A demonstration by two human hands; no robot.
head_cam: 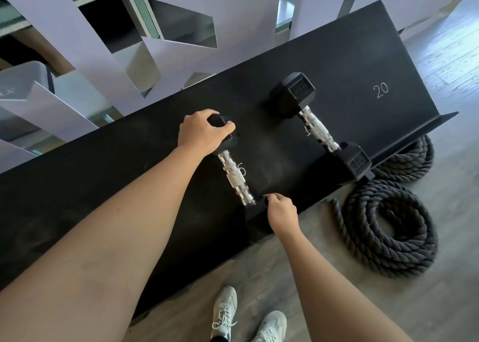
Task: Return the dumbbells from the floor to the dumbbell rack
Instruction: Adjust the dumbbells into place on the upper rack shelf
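A black dumbbell rack shelf (108,176) runs diagonally across the view, with "20" chalked near its right end. A small black hex dumbbell with a chrome handle (234,178) lies on the shelf in the middle. My left hand (203,132) is closed over its far head. My right hand (281,212) grips its near head at the shelf's front edge. A larger hex dumbbell (317,129) marked 15 rests on the shelf to the right, untouched.
A coiled black battle rope (388,227) lies on the grey floor under the rack's right end. White angled panels (77,43) stand behind the rack. My white sneakers (246,318) are on the floor just in front of the shelf.
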